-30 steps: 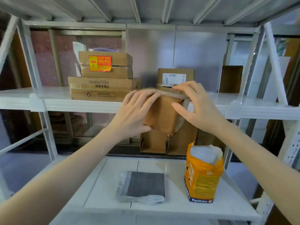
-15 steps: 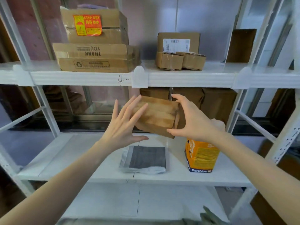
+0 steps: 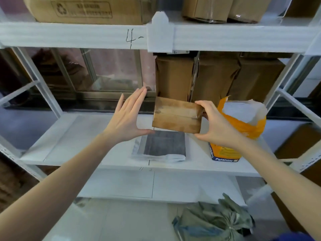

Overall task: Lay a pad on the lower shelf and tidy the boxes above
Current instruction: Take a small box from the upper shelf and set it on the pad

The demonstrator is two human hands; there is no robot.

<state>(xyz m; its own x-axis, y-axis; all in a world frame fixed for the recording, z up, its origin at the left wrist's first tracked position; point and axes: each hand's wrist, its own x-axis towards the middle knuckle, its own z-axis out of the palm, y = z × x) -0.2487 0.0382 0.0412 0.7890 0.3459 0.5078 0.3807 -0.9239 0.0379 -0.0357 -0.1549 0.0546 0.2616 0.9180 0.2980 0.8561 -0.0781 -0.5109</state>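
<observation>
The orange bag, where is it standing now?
The orange bag stands upright on the right part of the lower shelf, right of the grey pad, partly behind the right hand.

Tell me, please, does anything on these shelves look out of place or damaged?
The orange bag on the lower shelf stands torn open at its top, ragged. The grey pad lies folded, not spread.

bare forearms, no sleeves — a blue garment [image 3: 293, 237] edge bottom right.
</observation>
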